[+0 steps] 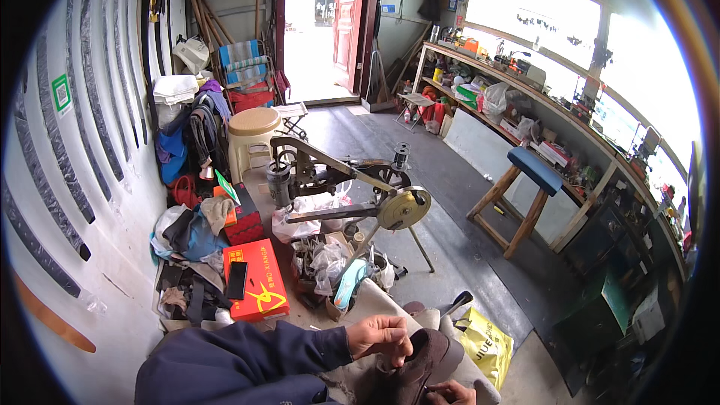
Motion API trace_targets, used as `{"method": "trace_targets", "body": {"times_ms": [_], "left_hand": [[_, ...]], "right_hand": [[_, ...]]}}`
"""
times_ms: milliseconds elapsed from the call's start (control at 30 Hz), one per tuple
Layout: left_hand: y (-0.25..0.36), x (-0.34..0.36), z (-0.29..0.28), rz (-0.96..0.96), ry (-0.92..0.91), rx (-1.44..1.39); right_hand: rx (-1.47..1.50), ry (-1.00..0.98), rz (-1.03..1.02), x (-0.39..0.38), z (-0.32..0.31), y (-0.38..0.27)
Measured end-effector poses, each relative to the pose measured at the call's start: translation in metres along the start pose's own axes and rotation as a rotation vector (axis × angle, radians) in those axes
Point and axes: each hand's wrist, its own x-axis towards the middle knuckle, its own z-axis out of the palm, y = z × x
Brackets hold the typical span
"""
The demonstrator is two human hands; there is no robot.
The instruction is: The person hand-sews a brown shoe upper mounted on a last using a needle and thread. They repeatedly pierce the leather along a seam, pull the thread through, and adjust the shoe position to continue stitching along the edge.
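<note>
At the bottom centre, a dark brown, soft-looking item [422,356], maybe footwear, lies over my lap. My left hand [379,337], in a dark blue sleeve, is pinched just above its opening; whatever is between the fingertips is too small to make out. At the item's lower right, my right hand [450,392] is closed, partly cut off by the frame's edge, with a small dark thing at its fingers that I cannot identify. A pale padded edge [474,375] runs beside the brown item.
An iron hand-cranked sewing machine [399,210] stands ahead, near a round stool [255,121]. Left are an orange-red box [262,274], a phone [236,280] and piled cloth. Right are a yellow bag [486,341], a blue-topped stool [534,170] and a cluttered bench [506,75]. An open door [349,22] stands beyond.
</note>
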Motion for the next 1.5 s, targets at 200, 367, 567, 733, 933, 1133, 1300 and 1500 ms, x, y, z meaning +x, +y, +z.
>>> {"method": "trace_targets", "body": {"times_ms": [200,367,567,733,933,1133,1300,1500], "left_hand": [[-0.021,0.014,-0.001,0.011,0.128,0.584],[-0.013,0.024,0.019,-0.031,-0.101,1.143],[-0.013,0.035,0.030,-0.129,-0.182,1.300],[-0.018,0.037,0.027,-0.208,-0.198,1.273],[-0.017,0.040,0.026,-0.288,-0.260,1.325],[-0.012,0.040,0.028,-0.373,-0.283,1.408],[-0.013,0.029,0.031,-0.266,-0.207,1.415],[-0.018,0.023,0.031,-0.200,-0.149,1.386]], "right_hand": [[-0.043,0.008,-0.038,-0.001,0.001,-0.001],[0.038,0.028,-0.014,-0.003,0.005,0.000],[0.058,0.052,-0.048,-0.002,0.008,0.004],[0.038,0.054,-0.035,-0.003,0.008,0.003],[-0.007,0.072,-0.054,0.001,0.008,0.010],[-0.020,0.061,-0.059,-0.001,0.009,0.012],[-0.116,0.083,-0.065,-0.006,0.015,-0.004],[-0.438,0.043,-0.126,0.004,0.012,-0.020]]}}
